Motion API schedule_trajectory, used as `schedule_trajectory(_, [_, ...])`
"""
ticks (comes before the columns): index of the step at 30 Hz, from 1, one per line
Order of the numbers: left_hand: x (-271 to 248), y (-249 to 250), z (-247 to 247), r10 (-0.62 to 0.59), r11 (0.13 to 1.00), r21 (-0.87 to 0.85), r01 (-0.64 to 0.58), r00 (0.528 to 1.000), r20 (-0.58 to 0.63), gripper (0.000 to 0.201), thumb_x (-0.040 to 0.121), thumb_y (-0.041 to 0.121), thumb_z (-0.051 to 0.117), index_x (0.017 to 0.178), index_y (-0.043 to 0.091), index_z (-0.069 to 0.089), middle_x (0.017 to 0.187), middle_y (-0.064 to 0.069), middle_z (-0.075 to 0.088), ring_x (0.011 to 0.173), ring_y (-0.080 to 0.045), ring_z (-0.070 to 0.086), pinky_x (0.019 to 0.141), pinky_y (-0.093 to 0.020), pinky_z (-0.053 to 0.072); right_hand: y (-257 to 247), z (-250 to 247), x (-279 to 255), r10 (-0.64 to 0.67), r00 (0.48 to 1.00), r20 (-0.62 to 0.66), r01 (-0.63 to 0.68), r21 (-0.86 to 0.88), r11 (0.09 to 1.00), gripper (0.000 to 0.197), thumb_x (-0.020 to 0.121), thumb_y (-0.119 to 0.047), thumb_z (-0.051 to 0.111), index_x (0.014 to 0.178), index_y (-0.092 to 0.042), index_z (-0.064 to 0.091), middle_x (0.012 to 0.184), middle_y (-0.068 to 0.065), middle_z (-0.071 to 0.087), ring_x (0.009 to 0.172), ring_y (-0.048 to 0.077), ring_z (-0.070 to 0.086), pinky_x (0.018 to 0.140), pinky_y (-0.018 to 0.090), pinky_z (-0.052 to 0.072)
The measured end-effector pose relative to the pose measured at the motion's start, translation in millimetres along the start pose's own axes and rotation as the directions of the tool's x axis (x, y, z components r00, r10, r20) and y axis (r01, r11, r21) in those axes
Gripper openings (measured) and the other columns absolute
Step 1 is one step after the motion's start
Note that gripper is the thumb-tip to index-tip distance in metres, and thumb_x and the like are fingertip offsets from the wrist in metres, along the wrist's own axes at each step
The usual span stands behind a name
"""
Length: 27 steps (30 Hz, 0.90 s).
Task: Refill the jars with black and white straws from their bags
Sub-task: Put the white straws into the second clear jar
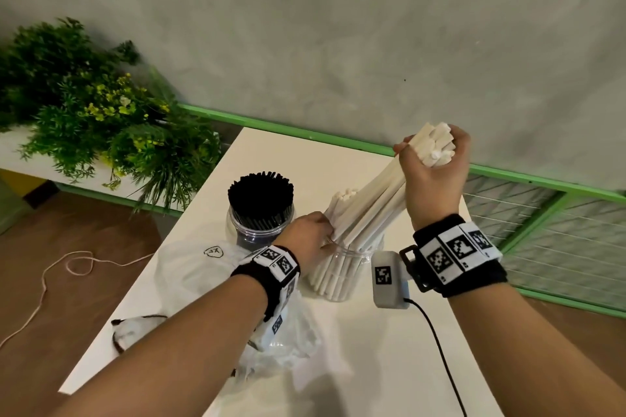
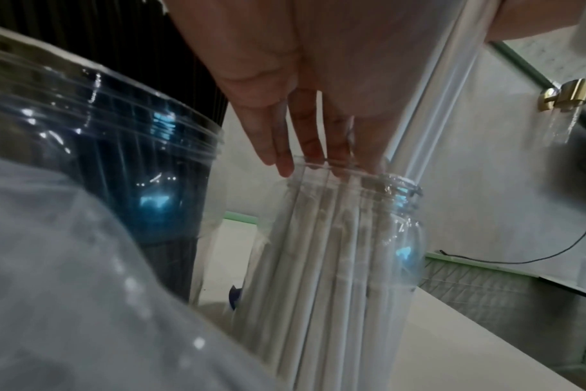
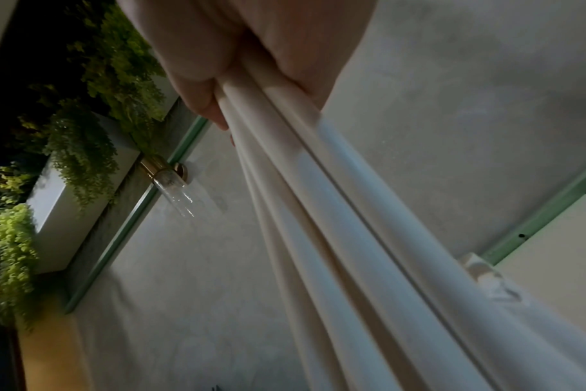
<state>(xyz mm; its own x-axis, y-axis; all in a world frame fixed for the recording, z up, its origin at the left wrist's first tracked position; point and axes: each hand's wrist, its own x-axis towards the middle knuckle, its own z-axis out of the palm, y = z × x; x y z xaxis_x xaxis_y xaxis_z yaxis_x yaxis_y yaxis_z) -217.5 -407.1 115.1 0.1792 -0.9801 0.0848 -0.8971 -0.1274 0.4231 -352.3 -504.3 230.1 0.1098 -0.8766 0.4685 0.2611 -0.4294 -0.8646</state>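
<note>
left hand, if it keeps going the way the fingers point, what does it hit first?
The left hand has straight fingers already at the rim of the clear jar, against the white straws. Going on, it likely meets those straws first; exact contact is unclear.

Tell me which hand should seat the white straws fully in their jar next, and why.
Right, probably. The right hand already grips the top of the white straws, whose lower ends stand in the jar. The left hand lies with straight fingers against the straws at the jar's mouth, better placed to steady them.
</note>
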Motion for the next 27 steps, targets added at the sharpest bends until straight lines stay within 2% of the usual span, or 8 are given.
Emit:
schedule_trajectory(6, [8.9,2.2,-9.2,-0.044,0.999,-0.008,0.045,0.996,0.079,0.035,0.096,0.035,0.047,0.104,0.009,0.069,0.114,-0.007,0.059,0.102,-0.026,0.058,0.086,-0.029,0.042,-1.4,0.5,5.0,0.002,0.993,0.120,-0.002,0.003,1.000,0.045,0.079,0.008,0.067,0.103,-0.022,0.044,0.087,0.007,0.063,0.080,0.018,0.062,0.077,0.028,0.051])
schedule_trajectory(8, [14.2,3.5,-13.1,-0.081,0.997,0.011,0.081,0.991,0.102,0.037,0.093,0.039,0.052,0.098,0.008,0.071,0.105,-0.010,0.061,0.097,-0.027,0.059,0.082,-0.033,0.045,-2.5,2.7,3.0,0.008,0.978,0.206,-0.010,0.009,1.000,0.043,0.079,0.006,0.068,0.105,-0.020,0.045,0.087,0.009,0.063,0.082,0.024,0.063,0.079,0.033,0.053])
schedule_trajectory(11, [19.6,5.9,-17.0,-0.126,0.992,0.020,0.124,0.987,0.096,0.036,0.085,0.042,0.063,0.090,0.007,0.068,0.098,-0.008,0.065,0.094,-0.025,0.059,0.080,-0.033,0.047,-1.8,5.7,1.7,0.049,0.955,0.294,-0.042,-0.031,0.999,0.045,0.078,0.006,0.070,0.109,-0.015,0.044,0.086,0.011,0.063,0.080,0.020,0.063,0.078,0.030,0.052])
schedule_trajectory(14, [22.3,6.6,-20.4,-0.161,0.987,0.023,0.160,0.976,0.146,0.027,0.084,0.038,0.067,0.090,0.011,0.065,0.099,-0.005,0.067,0.095,-0.021,0.060,0.081,-0.031,0.048,1.2,7.3,1.3,0.102,0.928,0.357,-0.078,-0.082,0.994,0.044,0.076,-0.002,0.074,0.107,-0.020,0.047,0.096,0.026,0.061,0.084,0.026,0.064,0.080,0.034,0.052])
schedule_trajectory(18, [22.2,0.7,-29.0,-0.135,0.986,-0.073,0.148,0.978,0.158,0.015,0.085,0.026,0.066,0.095,0.017,0.073,0.096,0.001,0.071,0.094,-0.015,0.062,0.076,-0.020,0.043,5.8,6.8,-1.9,0.104,0.954,0.281,-0.087,-0.071,0.994,0.044,0.078,0.005,0.071,0.111,-0.009,0.046,0.091,0.015,0.062,0.079,0.014,0.064,0.074,0.025,0.051])
schedule_trajectory(21, [22.6,1.6,-39.5,-0.202,0.955,-0.203,0.216,0.975,0.088,0.014,0.082,0.029,0.069,0.092,0.020,0.071,0.089,0.006,0.068,0.086,-0.010,0.061,0.071,-0.019,0.041,7.6,9.0,-3.5,0.116,0.948,0.296,-0.093,-0.091,0.991,0.042,0.079,0.005,0.071,0.109,-0.011,0.047,0.089,0.012,0.062,0.078,0.013,0.063,0.073,0.023,0.051])
schedule_trajectory(25, [26.4,16.3,-48.3,-0.174,0.871,-0.459,0.175,0.984,0.044,0.046,0.074,0.027,0.077,0.115,0.026,0.056,0.107,0.012,0.062,0.084,-0.012,0.065,0.072,-0.021,0.048,14.9,11.3,-4.2,0.147,0.934,0.325,-0.115,-0.114,0.987,0.041,0.079,0.002,0.073,0.108,-0.015,0.049,0.093,0.019,0.063,0.085,0.029,0.064,0.078,0.033,0.053])
schedule_trajectory(27, [29.5,24.6,-52.7,-0.105,0.871,-0.478,0.113,0.994,0.042,0.051,0.076,0.027,0.076,0.122,0.026,0.054,0.102,0.014,0.061,0.081,-0.008,0.062,0.065,-0.014,0.041,18.3,10.2,-5.0,0.169,0.923,0.347,-0.135,-0.119,0.984,0.039,0.079,0.001,0.073,0.106,-0.016,0.050,0.096,0.022,0.065,0.090,0.034,0.065,0.081,0.039,0.053])
